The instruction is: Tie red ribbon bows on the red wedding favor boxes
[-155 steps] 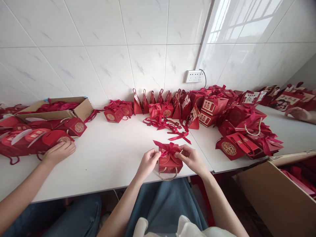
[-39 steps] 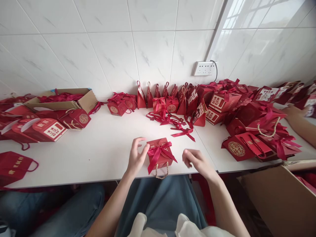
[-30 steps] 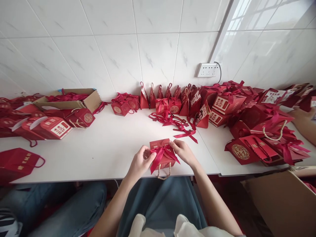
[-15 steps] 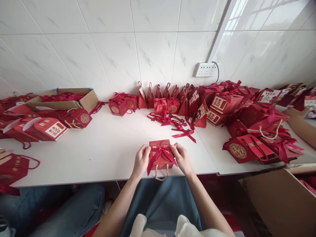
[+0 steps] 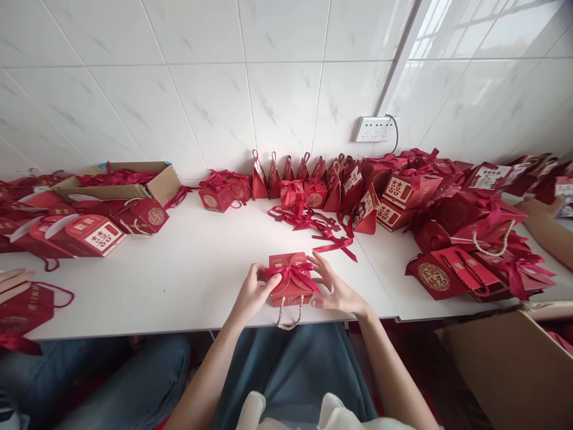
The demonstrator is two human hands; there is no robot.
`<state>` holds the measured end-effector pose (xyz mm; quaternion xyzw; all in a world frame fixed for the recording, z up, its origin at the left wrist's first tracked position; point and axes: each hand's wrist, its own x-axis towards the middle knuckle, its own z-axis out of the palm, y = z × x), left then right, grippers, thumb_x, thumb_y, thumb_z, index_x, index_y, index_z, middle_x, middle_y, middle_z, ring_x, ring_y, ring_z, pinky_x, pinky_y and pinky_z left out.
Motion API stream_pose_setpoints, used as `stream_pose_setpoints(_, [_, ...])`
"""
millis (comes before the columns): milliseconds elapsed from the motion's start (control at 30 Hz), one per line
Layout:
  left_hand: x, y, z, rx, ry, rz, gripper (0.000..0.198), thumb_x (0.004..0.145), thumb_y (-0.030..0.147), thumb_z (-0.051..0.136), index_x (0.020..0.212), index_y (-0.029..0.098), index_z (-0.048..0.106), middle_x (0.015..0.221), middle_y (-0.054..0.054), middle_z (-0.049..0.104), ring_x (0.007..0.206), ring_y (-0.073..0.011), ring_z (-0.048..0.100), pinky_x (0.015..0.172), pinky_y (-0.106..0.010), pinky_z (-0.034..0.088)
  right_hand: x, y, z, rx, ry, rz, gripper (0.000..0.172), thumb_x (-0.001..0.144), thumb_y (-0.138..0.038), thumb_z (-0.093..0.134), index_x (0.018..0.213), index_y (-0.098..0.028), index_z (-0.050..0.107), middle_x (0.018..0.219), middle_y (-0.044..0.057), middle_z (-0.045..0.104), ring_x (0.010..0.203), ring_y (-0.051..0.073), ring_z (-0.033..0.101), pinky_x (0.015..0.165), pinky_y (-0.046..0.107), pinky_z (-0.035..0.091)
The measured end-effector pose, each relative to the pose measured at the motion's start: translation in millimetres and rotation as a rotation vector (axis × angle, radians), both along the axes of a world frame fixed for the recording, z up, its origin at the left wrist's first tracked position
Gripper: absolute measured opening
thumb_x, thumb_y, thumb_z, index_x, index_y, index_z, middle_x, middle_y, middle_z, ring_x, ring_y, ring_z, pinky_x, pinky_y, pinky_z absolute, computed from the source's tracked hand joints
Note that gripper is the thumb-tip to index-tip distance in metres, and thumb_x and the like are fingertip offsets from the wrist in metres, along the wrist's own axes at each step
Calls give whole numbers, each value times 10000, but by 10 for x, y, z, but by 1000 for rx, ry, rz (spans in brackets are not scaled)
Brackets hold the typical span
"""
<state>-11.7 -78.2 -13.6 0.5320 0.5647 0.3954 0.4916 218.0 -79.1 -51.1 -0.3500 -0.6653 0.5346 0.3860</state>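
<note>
A small red gift box (image 5: 290,291) with gold print rests on the white table (image 5: 215,269) near its front edge. A red ribbon (image 5: 295,272) is tied in a bow on its top, and a twisted cream rope handle (image 5: 290,322) hangs toward me. My left hand (image 5: 255,289) grips the box's left side, its thumb on the ribbon's left loop. At the right side, my right hand (image 5: 333,286) has its fingers apart, close to the bow and the box's edge.
Behind are loose red ribbons (image 5: 308,222) and a row of upright red boxes (image 5: 333,185). Boxes pile up at right (image 5: 474,221) and left (image 5: 89,233), beside a ribbon carton (image 5: 163,185). Another person's hand (image 5: 13,283) is at far left, another's arm (image 5: 546,230) at far right.
My left hand has shifted its thumb inward onto the bow. The right hand has let go of the ribbon and spread its fingers. The ribbon's left end no longer hangs over the box's front.
</note>
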Motion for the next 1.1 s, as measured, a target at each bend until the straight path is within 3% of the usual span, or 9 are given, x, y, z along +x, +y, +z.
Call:
stream_pose_setpoints(67, [-1,-17,3,-20,-4,-63,363,705,495,638,806,191,468,816,-6,579,755,-161,583,645,-247,451,-79,27,-9,44,-72,-16,1084,645,-341,767,1455,-349,46,1537,123,94,1398,314,183,1040,531,323])
stream_pose_setpoints(267, [-143,-41,12,-21,-65,-265,300,781,480,559,806,192,483,792,6,562,715,-138,545,648,-230,424,-183,14,14,119,-89,-94,1059,626,-304,769,1461,-300,117,1448,128,296,1279,305,406,1040,507,363])
stream_pose_setpoints(467, [-408,-4,-12,-91,257,-534,235,787,415,539,720,189,536,707,10,560,723,-162,541,707,-267,427,-77,-122,107,270,-124,-317,1054,610,-336,789,1448,-284,152,1400,136,350,1290,319,381,1035,526,370])
stream_pose_setpoints(567, [-396,64,99,-8,391,-414,263,822,442,486,738,199,540,715,14,563,713,-162,542,708,-274,424,12,-187,223,336,-156,-409,1034,626,-380,787,1438,-314,151,1391,130,360,1291,323,381,1018,537,386])
stream_pose_setpoints(633, [-276,104,258,112,333,-303,301,862,467,421,788,204,547,774,4,590,774,-164,564,757,-275,429,65,-227,332,390,-196,-449,1014,641,-388,781,1435,-328,154,1400,128,358,1301,325,371,1013,537,393])
stream_pose_setpoints(700, [-84,116,443,213,225,-274,324,868,492,414,854,203,560,867,-16,612,856,-174,581,790,-274,441,106,-268,448,461,-231,-474,994,656,-388,775,1434,-332,159,1425,128,339,1306,327,368,1006,524,406])
stream_pose_setpoints(833, [336,46,698,363,84,-245,265,806,448,561,877,193,563,883,-32,610,837,-179,594,761,-271,470,167,-365,628,560,-268,-536,978,673,-392,765,1441,-330,163,1442,125,338,1292,327,400,1011,504,412])
stream_pose_setpoints(967, [613,-93,745,513,-28,-159,184,840,364,551,785,189,536,751,-9,559,736,-146,566,702,-245,473,227,-476,709,585,-292,-643,980,679,-385,762,1446,-336,155,1442,123,344,1285,319,414,1013,503,414])
stream_pose_setpoints(1100, [802,-262,749,937,-16,-193,14,845,211,574,837,199,575,810,-14,500,786,-131,529,696,-234,471,270,-580,759,633,-318,-759,954,710,-364,741,1449,-322,138,1423,135,354,1276,318,416,992,521,429])
